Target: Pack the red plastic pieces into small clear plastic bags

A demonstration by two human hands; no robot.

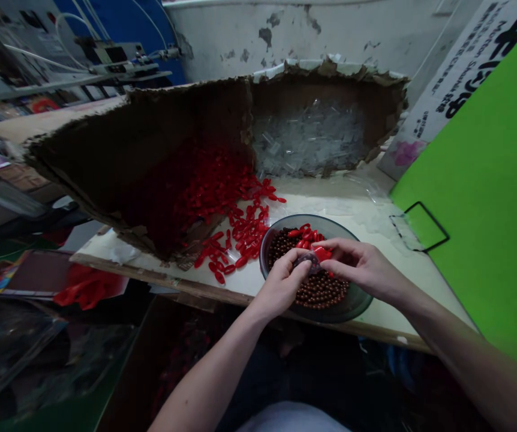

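Note:
Over a grey translucent bowl [358,309], my two hands meet. My left hand [285,281] pinches a small clear plastic container [311,260] that looks dark inside, perhaps from beads. Fingers of my right hand [361,264] close on a shiny red plastic piece [323,252] against the container's right end; whether the two are joined I cannot tell. Below the hands, round brown beads [322,293] fill the bowl's bottom. More red oval pieces [302,233] lie on the beads at the bowl's back.
A torn cardboard box [150,96] stands behind, its left section heaped with red pieces [204,180], its right with clear plastic containers [307,144]. Red pieces spill onto the white tabletop [330,201] left of the bowl. A green board [487,192] with a black wire handle [436,231] leans at right.

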